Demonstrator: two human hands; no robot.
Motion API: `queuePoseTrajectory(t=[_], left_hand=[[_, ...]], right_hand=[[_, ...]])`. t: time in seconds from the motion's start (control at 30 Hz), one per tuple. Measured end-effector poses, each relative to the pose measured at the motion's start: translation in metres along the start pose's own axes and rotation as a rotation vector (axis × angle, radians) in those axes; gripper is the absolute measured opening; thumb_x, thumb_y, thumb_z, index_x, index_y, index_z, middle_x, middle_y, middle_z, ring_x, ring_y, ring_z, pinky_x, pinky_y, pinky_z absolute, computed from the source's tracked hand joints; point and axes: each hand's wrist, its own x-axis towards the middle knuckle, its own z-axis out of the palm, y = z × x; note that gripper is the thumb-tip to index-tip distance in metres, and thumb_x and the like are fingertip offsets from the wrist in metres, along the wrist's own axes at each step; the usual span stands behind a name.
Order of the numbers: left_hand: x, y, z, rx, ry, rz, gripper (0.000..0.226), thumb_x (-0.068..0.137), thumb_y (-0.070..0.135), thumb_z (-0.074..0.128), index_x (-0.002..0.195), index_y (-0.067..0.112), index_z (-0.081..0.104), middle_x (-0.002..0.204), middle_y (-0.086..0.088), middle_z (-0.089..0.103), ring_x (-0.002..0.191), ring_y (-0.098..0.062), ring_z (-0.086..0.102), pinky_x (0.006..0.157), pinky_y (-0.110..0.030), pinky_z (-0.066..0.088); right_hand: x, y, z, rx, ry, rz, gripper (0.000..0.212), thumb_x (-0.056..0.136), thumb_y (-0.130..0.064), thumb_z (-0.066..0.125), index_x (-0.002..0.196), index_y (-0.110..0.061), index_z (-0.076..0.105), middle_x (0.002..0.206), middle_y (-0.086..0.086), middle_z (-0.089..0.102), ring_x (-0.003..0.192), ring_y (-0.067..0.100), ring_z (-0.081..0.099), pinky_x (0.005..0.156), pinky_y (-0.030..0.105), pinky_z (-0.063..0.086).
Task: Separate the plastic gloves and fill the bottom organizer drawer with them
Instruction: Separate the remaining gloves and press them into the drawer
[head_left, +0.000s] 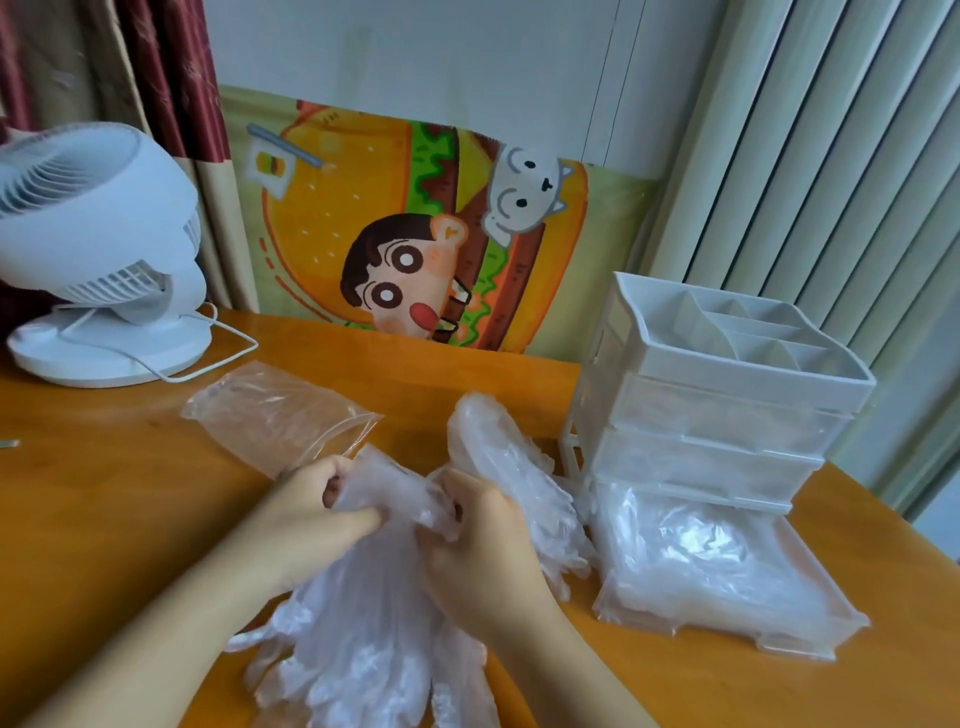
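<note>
Between the left hand (311, 506) and right hand (480, 538), both with fingers curled and pinching, hangs the glove stack (363, 623); its long axis runs toward the viewer, fingertips pointing near. Right of the right hand stands the bottom drawer (810, 618), pulled out and holding gloves.

Clear crumpled gloves (363, 623), bottom drawer (810, 618) open, part-filled
</note>
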Motion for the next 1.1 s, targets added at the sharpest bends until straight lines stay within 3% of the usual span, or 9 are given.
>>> queuePoseTrajectory(t=[0.17,0.23,0.37,0.47,0.6,0.77,0.87,1.0,1.1], left_hand=[[-0.011,0.016,-0.005,-0.218,-0.035,0.09,0.004,0.09,0.03,0.078,0.087,0.029,0.08,0.084,-0.006,0.078,0.08,-0.019,0.074,0.072,-0.035,0.052],[-0.015,0.021,-0.004,-0.265,-0.02,0.14,0.01,0.093,0.019,0.075,0.085,0.023,0.081,0.082,-0.006,0.079,0.076,-0.017,0.075,0.072,-0.032,0.054],[-0.023,0.029,0.0,-0.256,0.059,0.176,0.025,0.094,0.005,0.07,0.072,0.016,0.074,0.055,0.008,0.068,0.048,0.002,0.061,0.046,-0.009,0.041],[-0.026,0.035,-0.004,-0.272,0.081,0.169,0.018,0.095,0.006,0.069,0.078,0.012,0.069,0.051,0.012,0.066,0.045,0.001,0.061,0.043,-0.009,0.041],[-0.036,0.051,0.0,-0.305,0.066,0.149,0.041,0.095,-0.002,0.065,0.059,0.013,0.051,0.034,0.013,0.046,0.032,0.003,0.048,0.038,-0.007,0.036],[-0.031,0.041,-0.006,-0.286,0.081,0.185,0.032,0.093,0.006,0.071,0.063,0.016,0.067,0.05,0.011,0.065,0.044,0.002,0.059,0.041,-0.019,0.043],[-0.031,0.037,-0.008,-0.292,0.083,0.181,0.017,0.094,0.009,0.071,0.078,0.01,0.075,0.062,-0.002,0.073,0.052,-0.006,0.066,0.05,-0.019,0.046],[-0.033,0.041,-0.008,-0.386,-0.016,0.104,0.01,0.095,0.022,0.07,0.101,0.02,0.078,0.096,0.003,0.081,0.087,-0.01,0.077,0.078,-0.031,0.052],[-0.03,0.037,-0.008,-0.337,-0.009,0.04,0.022,0.091,0.037,0.075,0.091,0.016,0.08,0.09,-0.006,0.08,0.086,-0.024,0.077,0.079,-0.036,0.053]], right_hand=[[-0.004,-0.006,-0.011,0.312,0.018,0.023,0.009,0.09,-0.017,0.062,0.096,-0.022,0.066,0.089,-0.002,0.072,0.088,0.02,0.069,0.076,0.051,0.059],[-0.006,-0.008,-0.015,0.413,0.016,0.026,0.008,0.09,-0.017,0.067,0.095,-0.024,0.064,0.087,-0.006,0.073,0.08,0.014,0.071,0.074,0.047,0.061],[-0.007,-0.011,-0.022,0.521,0.109,0.076,0.021,0.092,-0.027,0.074,0.092,-0.013,0.058,0.077,0.001,0.065,0.07,0.021,0.061,0.067,0.041,0.054],[-0.003,-0.008,-0.026,0.606,0.172,0.118,0.023,0.095,-0.014,0.072,0.091,-0.004,0.052,0.071,0.01,0.051,0.064,0.016,0.044,0.058,0.032,0.04],[-0.002,-0.005,-0.027,0.63,0.186,0.132,0.016,0.096,-0.006,0.07,0.09,-0.005,0.055,0.068,0.003,0.051,0.061,0.014,0.041,0.054,0.027,0.036],[0.0,0.0,-0.026,0.577,0.213,0.132,0.017,0.098,-0.019,0.067,0.082,-0.022,0.059,0.066,0.0,0.053,0.06,0.014,0.045,0.055,0.031,0.037],[0.0,0.001,-0.027,0.513,0.221,0.126,0.021,0.098,-0.023,0.067,0.079,-0.02,0.059,0.064,-0.007,0.051,0.06,0.01,0.044,0.057,0.029,0.037],[-0.001,0.0,-0.026,0.538,0.225,0.156,0.018,0.098,-0.021,0.066,0.082,-0.015,0.059,0.063,-0.002,0.052,0.059,0.014,0.043,0.058,0.034,0.036],[-0.003,-0.003,-0.026,0.592,0.207,0.166,0.018,0.099,-0.02,0.065,0.084,-0.01,0.06,0.063,0.003,0.051,0.059,0.017,0.042,0.057,0.037,0.033]])
